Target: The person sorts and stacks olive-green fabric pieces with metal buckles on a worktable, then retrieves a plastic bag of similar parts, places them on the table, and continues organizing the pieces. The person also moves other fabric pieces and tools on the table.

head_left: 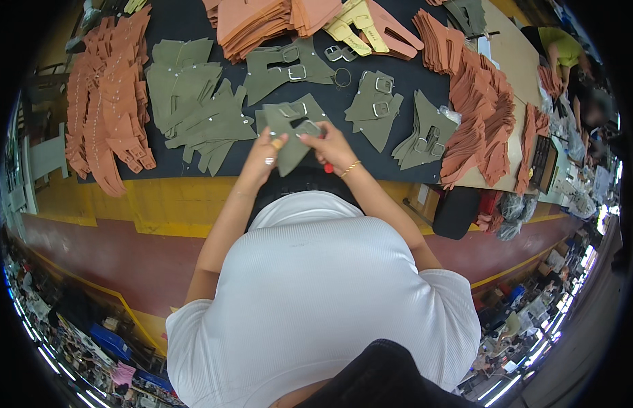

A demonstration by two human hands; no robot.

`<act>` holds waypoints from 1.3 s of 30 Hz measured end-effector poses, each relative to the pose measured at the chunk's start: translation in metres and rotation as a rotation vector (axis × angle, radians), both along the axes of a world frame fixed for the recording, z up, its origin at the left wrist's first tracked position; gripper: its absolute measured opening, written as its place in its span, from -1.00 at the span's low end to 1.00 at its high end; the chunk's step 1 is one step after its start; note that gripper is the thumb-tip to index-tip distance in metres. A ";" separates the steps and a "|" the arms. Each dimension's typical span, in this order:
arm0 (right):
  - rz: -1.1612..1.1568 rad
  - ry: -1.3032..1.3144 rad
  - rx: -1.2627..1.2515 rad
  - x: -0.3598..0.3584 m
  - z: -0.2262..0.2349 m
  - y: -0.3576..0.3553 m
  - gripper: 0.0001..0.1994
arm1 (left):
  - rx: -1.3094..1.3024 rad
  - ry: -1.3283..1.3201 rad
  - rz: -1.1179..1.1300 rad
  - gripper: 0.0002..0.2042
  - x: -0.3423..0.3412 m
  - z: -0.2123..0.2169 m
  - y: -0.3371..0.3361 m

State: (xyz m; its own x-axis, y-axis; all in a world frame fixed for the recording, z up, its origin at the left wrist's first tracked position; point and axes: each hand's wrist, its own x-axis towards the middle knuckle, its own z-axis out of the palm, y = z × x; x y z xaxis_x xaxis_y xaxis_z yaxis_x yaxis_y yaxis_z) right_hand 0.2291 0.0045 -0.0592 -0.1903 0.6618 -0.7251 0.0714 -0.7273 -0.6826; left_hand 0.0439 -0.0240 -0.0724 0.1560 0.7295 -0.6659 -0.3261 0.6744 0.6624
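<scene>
Between my two hands, at the table's near edge, is an olive-green flat piece with silver buckles [290,155], one point hanging down. My left hand [265,156], with rings on its fingers, is closed on its left side. My right hand [335,149] pinches the piece near a buckle at its right side. A small red thing [328,168] shows under the right hand; its kind is not clear. Just beyond lies another green buckled piece [289,68]. To the right are a green buckled piece [376,105] and a small green stack with buckles [423,136].
Stacked green pieces [184,88] lie at left on the dark table [228,160]. Long rust-orange strips [109,95] are at far left. More orange stacks [262,24] and yellow templates [357,27] lie at the back; orange piles [479,115] fill the right.
</scene>
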 end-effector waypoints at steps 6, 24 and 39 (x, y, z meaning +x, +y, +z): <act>-0.150 -0.188 0.161 0.080 0.021 0.017 -0.64 | -0.068 0.157 -0.304 -0.60 0.005 -0.001 0.012; 0.255 -0.776 0.441 0.088 0.004 0.018 -0.60 | 0.404 1.811 -0.284 -0.43 -0.157 -0.067 0.010; 0.592 -0.654 0.583 0.041 0.006 0.009 -0.69 | 0.364 1.733 -0.467 -0.73 -0.227 -0.053 0.066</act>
